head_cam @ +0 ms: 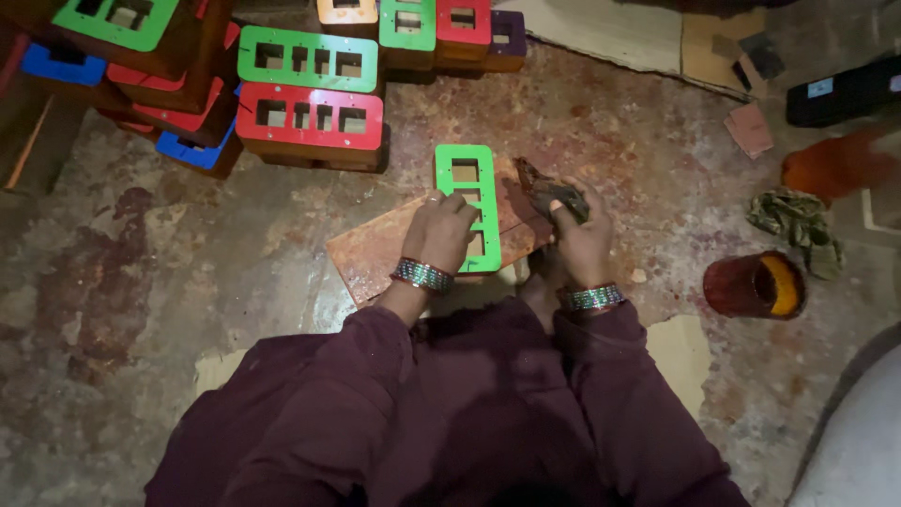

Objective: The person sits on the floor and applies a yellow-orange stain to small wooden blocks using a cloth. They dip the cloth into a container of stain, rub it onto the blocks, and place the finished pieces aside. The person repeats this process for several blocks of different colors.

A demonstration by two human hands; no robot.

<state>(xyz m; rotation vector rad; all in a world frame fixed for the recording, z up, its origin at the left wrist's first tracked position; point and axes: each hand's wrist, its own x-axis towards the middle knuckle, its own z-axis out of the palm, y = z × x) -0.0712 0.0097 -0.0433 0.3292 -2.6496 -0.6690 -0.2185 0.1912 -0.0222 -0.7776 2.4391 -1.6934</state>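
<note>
Green frame (pixel 466 188) under left hand (pixel 439 230), seemingly

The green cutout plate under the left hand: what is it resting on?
The green plate lies on a reddish-brown board on the floor. The left hand covers the plate's lower part, so the board beneath there cannot be seen. The right hand holds a dark rag.

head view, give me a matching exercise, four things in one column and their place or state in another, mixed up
Things:
1. left hand
2. right hand
3. green plate
4. red cup

Places or states:
A. grips a dark rag
B. stands on the floor at the right
C. presses down on the green plate
D. lies on a brown board

Pairs: 1-C, 2-A, 3-D, 4-B
</note>
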